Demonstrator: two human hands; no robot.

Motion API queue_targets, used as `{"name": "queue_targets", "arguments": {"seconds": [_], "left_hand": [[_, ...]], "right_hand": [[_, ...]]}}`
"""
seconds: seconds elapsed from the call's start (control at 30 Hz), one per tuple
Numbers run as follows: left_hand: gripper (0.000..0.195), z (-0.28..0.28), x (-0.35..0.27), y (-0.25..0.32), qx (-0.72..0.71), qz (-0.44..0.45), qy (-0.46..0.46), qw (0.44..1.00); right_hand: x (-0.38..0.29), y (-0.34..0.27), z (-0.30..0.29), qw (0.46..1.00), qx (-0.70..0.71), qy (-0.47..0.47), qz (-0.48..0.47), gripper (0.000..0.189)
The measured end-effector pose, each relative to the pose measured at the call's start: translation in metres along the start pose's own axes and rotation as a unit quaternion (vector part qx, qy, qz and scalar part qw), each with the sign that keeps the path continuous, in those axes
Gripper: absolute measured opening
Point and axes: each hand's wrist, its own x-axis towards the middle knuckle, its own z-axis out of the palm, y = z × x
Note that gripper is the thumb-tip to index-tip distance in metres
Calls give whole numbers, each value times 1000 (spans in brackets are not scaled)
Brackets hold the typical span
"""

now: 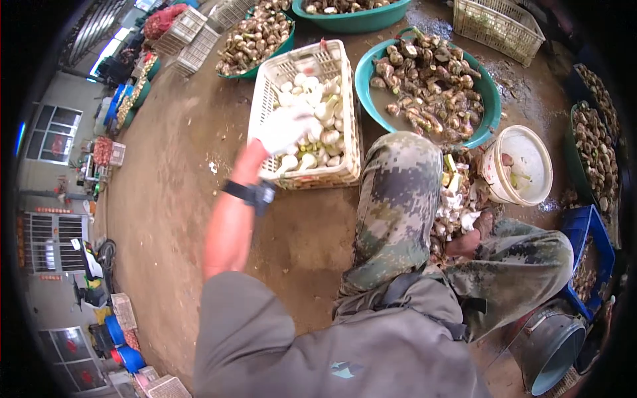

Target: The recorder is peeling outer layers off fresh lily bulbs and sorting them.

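Note:
My left hand (286, 128), in a white glove and blurred, is over a white slatted plastic crate (268, 99). Whether its fingers hold anything is not clear. Inside the crate lie cleaned white bulbs (326, 107) that look like garlic, some with short stems. Just right of it stands a round green tub (366, 92) with muddy brown, unpeeled bulbs (433, 84) in dirty water. Stripped skins and cut stems (453, 199) are heaped on the floor between my camouflage-trousered legs (398, 199). My right hand is out of view.
A white bucket (542, 164) holding a few scraps stands beyond my right leg. Close by are a blue crate (589, 248) and a dark bucket (552, 348). More filled green tubs (358, 20) and an upright slatted crate (497, 32) are farther off on the wet floor.

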Motion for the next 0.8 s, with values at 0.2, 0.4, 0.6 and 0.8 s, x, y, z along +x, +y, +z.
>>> {"name": "queue_targets", "arguments": {"seconds": [0.2, 0.4, 0.6, 0.8], "left_hand": [[44, 157, 20, -57, 124, 22, 124, 984], [40, 209, 39, -65, 20, -1, 236, 972], [41, 221, 42, -56, 103, -33, 258, 960], [43, 224, 45, -51, 151, -76, 277, 946]], "right_hand": [[-33, -29, -112, 993, -40, 95, 51, 16], [-16, -26, -193, 983, -128, 80, 101, 14], [58, 105, -139, 979, -27, 38, 197, 20], [108, 200, -32, 806, 384, 200, 403, 51]]}}
